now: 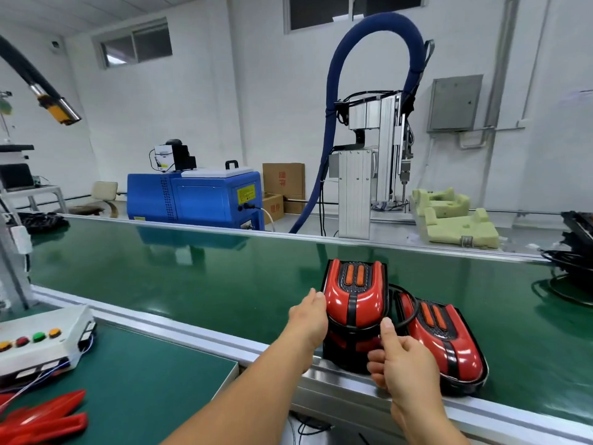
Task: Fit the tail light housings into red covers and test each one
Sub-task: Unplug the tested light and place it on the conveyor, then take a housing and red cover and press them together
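Two assembled tail lights, red covers with black housings and orange reflectors, lie on the green conveyor belt (192, 284). I hold the nearer tail light (354, 300) tilted up over the belt's front rail. My left hand (308, 319) grips its left side. My right hand (401, 358) grips its lower right edge, thumb up along the cover. A black cable loops from it. The second tail light (449, 345) lies flat just to the right, touching the rail.
A white test box (41, 342) with coloured buttons sits on the near bench at left, with loose red covers (41, 419) below it. Black wired housings (577, 252) pile at the belt's right end. A dispensing machine (372, 162), blue unit and foam jigs stand behind the belt.
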